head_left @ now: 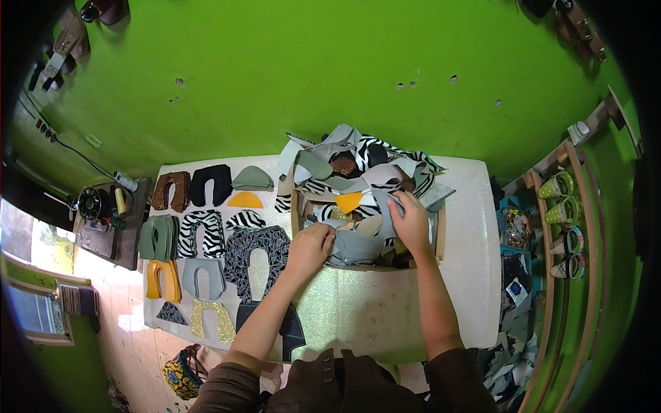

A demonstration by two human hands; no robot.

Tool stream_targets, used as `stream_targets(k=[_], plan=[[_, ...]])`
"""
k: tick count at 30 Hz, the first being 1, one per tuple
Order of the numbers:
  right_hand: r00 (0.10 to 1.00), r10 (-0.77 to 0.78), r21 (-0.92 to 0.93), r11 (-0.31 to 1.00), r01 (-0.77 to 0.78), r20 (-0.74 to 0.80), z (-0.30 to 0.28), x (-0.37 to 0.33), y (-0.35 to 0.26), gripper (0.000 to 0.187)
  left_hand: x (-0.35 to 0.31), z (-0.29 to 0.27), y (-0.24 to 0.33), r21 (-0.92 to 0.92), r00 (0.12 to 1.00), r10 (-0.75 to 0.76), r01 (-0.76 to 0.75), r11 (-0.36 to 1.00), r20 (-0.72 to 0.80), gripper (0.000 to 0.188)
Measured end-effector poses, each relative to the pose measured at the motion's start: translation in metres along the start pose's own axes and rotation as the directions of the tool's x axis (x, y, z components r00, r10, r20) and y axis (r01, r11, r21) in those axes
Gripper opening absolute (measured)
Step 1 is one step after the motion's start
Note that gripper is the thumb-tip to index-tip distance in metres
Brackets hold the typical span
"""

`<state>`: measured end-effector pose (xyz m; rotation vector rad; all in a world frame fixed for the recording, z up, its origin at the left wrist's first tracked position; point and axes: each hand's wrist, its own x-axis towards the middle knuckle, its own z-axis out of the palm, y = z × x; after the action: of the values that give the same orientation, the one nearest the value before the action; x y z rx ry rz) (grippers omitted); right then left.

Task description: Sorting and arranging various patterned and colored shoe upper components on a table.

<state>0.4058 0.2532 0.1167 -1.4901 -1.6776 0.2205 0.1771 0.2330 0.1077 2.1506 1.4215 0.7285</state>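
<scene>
A cardboard box [441, 237] heaped with cut material scraps stands in the middle of the table. My right hand [411, 221] is closed on a grey scrap [387, 206] above the box's right half. At the box's left front, my left hand [311, 246] has its fingers curled together by a larger grey scrap [358, 246]; what they grip is hidden. Between the hands lie a yellow scrap [349, 201] and zebra-print bits. More grey, green and zebra-print scraps [379, 153] pile up behind, against the wall.
Sorted U-shaped pieces lie in stacks on the table's left: brown [171, 191], black [212, 184], green [159, 237], zebra-print [201, 234], yellow [163, 281] and glittery gold [212, 321]. A wooden rack with sandals [566, 210] stands right. Scraps [513, 365] cover the floor there.
</scene>
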Motion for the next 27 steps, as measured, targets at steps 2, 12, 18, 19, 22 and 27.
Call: stream_targets(k=[2, 12, 18, 19, 22, 27], plan=[[0.997, 0.074, 0.073, 0.995, -0.074, 0.001, -0.005, -0.001, -0.003, 0.015, -0.001, -0.002, -0.003, 0.018, 1.000, 0.002, -0.002, 1.000, -0.010, 0.011], [0.977, -0.006, 0.091, 0.996, 0.026, -0.215, -0.049, 0.012, -0.013, 0.009, 0.011, -0.027, 0.009, -0.151, 0.952, -0.042, -0.005, 0.989, -0.303, 0.010], [0.949, -0.039, 0.056, 0.997, 0.060, -0.313, -0.059, 0.016, -0.020, 0.006, 0.011, -0.032, 0.017, -0.158, 0.940, -0.028, -0.028, 0.987, -0.341, 0.012], [0.949, -0.042, 0.055, 0.997, 0.062, -0.313, -0.060, 0.015, -0.020, 0.006, 0.010, -0.032, 0.019, -0.172, 0.940, -0.046, -0.014, 0.985, -0.338, 0.012], [0.963, -0.153, -0.123, 0.984, 0.128, -0.223, -0.058, 0.011, -0.021, 0.009, 0.005, -0.026, 0.012, -0.175, 0.949, -0.041, -0.015, 0.984, -0.312, 0.011], [0.933, -0.261, -0.297, 0.896, 0.330, 0.248, -0.035, -0.012, -0.013, 0.020, -0.006, -0.016, -0.001, 0.034, 0.977, -0.014, 0.021, 0.999, -0.211, 0.012]])
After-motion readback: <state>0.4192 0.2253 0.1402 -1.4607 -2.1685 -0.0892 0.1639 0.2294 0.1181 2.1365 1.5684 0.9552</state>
